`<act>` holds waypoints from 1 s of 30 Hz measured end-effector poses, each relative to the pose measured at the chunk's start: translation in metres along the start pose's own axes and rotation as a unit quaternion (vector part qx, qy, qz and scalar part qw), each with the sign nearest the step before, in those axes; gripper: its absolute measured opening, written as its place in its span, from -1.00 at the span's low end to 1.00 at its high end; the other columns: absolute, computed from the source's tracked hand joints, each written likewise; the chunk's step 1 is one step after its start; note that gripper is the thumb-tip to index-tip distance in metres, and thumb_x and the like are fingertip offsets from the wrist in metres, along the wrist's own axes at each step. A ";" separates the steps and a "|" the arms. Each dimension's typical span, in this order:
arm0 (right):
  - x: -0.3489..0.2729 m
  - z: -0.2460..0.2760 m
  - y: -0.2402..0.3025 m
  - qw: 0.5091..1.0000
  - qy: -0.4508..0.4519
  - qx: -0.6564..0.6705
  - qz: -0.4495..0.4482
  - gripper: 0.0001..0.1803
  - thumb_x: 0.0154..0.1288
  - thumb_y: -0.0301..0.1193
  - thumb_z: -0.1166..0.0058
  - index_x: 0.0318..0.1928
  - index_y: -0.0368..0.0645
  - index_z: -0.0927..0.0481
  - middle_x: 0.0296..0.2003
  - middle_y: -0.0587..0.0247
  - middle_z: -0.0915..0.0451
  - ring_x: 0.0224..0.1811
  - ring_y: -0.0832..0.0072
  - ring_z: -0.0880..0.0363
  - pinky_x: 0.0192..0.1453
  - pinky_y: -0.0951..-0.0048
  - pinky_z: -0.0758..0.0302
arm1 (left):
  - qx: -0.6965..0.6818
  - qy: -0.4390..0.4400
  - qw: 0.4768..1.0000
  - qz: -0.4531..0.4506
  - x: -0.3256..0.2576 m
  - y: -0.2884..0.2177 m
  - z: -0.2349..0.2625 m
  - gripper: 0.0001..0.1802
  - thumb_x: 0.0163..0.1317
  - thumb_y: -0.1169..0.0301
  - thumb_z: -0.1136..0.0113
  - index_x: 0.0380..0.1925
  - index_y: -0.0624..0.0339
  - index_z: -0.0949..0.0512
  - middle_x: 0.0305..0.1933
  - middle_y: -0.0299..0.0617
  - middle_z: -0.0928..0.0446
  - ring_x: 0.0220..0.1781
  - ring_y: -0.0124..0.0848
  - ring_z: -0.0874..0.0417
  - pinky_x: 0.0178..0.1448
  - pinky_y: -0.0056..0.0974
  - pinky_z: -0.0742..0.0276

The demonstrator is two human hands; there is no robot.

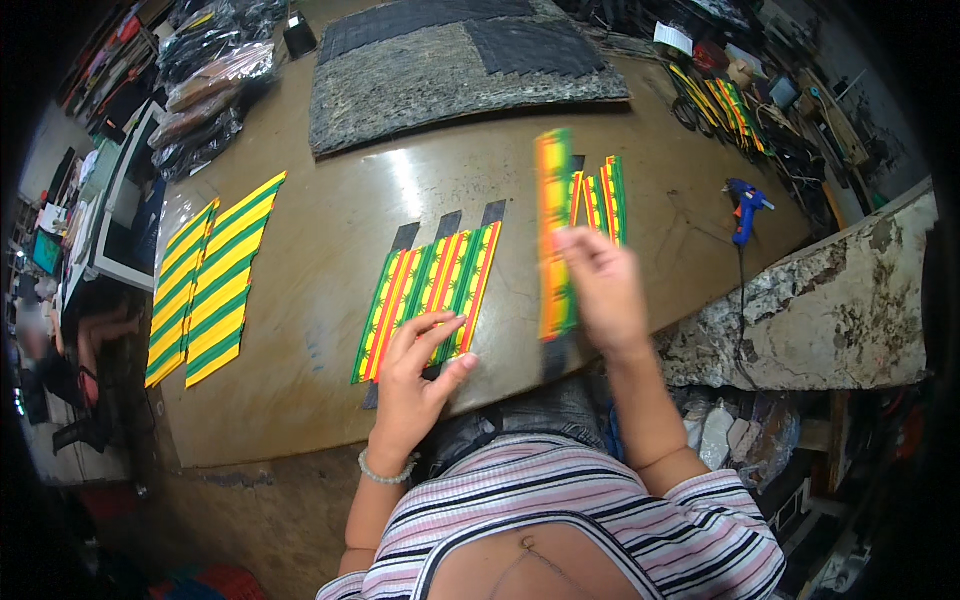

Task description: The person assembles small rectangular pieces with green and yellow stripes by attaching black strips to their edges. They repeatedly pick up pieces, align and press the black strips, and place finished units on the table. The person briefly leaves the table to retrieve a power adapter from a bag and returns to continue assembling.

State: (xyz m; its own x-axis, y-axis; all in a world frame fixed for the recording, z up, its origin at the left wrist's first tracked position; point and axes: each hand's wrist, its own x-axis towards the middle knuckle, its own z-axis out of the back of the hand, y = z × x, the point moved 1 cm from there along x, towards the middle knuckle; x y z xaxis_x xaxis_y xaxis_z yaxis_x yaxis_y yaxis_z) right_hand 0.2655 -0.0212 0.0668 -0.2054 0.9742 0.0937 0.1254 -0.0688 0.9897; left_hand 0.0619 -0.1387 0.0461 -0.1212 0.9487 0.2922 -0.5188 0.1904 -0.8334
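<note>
My right hand (606, 290) pinches a patterned strip (553, 190) in green, yellow and orange-red, held upright and blurred by motion. A dark piece shows at its lower end. My left hand (412, 370) lies with fingers apart on a row of similar patterned strips (440, 265), set side by side near the table's front edge. Black tabs (449, 225) stick out at the far ends of these strips. Behind my right hand lie more patterned strips (612, 190), partly hidden by the hand and the held strip.
Two yellow-and-green striped pieces (232, 275) lie at the left of the brown table (320, 420). A dark textured board (420, 95) sits at the back. A blue glue gun (745, 208) with a cord is at right, near a bundle of coloured strips (730, 110). Plastic-wrapped packs (215, 95) stand back left.
</note>
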 end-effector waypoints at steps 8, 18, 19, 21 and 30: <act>0.049 0.099 -0.020 0.777 -0.097 -0.622 -0.014 -0.43 0.36 -0.26 -0.18 0.22 -0.43 -0.46 -0.05 -0.20 -0.50 0.02 -0.03 -0.49 0.17 0.15 -0.47 | 0.276 -0.054 0.958 0.062 0.017 0.026 0.004 -0.54 0.28 0.26 -0.27 0.13 0.23 -0.55 0.22 -0.02 -0.47 0.26 -0.07 -0.45 0.32 -0.01 -0.30; 0.141 0.075 -0.027 0.601 0.359 -0.645 0.305 -0.82 0.05 -0.57 -0.13 -0.31 -0.03 -0.59 -0.03 0.41 -0.60 0.15 0.34 -0.44 0.13 0.29 -0.40 | 0.307 -0.052 0.945 0.099 0.001 0.064 0.038 -0.47 0.21 0.19 -0.33 0.13 0.21 -0.52 0.21 -0.03 -0.44 0.30 -0.04 -0.36 0.36 0.05 -0.20; 0.150 0.070 -0.018 0.590 0.379 -0.641 0.313 -0.77 0.00 -0.59 -0.16 -0.28 -0.04 -0.61 -0.13 0.36 -0.63 0.08 0.30 -0.49 0.09 0.29 -0.43 | 0.292 -0.035 0.946 0.139 0.000 0.066 0.041 -0.48 0.21 0.19 -0.34 0.10 0.22 -0.52 0.18 -0.03 -0.45 0.28 -0.04 -0.37 0.34 0.04 -0.22; 0.158 0.064 0.009 0.646 0.312 -0.596 0.360 -0.70 0.06 -0.62 -0.14 -0.16 -0.05 -0.63 -0.13 0.27 -0.62 0.09 0.16 -0.50 0.15 0.23 -0.43 | 0.257 -0.028 0.955 0.146 0.007 0.067 0.046 -0.51 0.20 0.18 -0.34 0.05 0.23 -0.54 0.12 -0.03 -0.47 0.23 -0.03 -0.39 0.32 0.01 -0.26; 0.068 0.108 0.012 0.926 -0.082 -0.369 0.015 -0.50 0.34 -0.32 -0.26 0.19 -0.32 -0.53 -0.42 0.28 -0.55 -0.34 0.53 -0.52 -0.15 0.52 -0.48 | 0.246 0.009 0.949 0.196 0.056 0.069 0.045 -0.49 0.12 0.09 -0.42 -0.14 0.34 -0.61 -0.26 0.07 -0.64 -0.20 -0.04 -0.68 -0.10 -0.07 -0.57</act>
State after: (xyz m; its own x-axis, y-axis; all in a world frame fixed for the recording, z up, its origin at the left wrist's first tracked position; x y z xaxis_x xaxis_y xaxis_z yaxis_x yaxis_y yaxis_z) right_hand 0.3573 0.0678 0.0738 -0.0541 0.9850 0.1638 -0.5818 -0.1644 0.7966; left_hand -0.0187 -0.0836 0.0265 -0.3740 0.9274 -0.0074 -0.7697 -0.3148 -0.5553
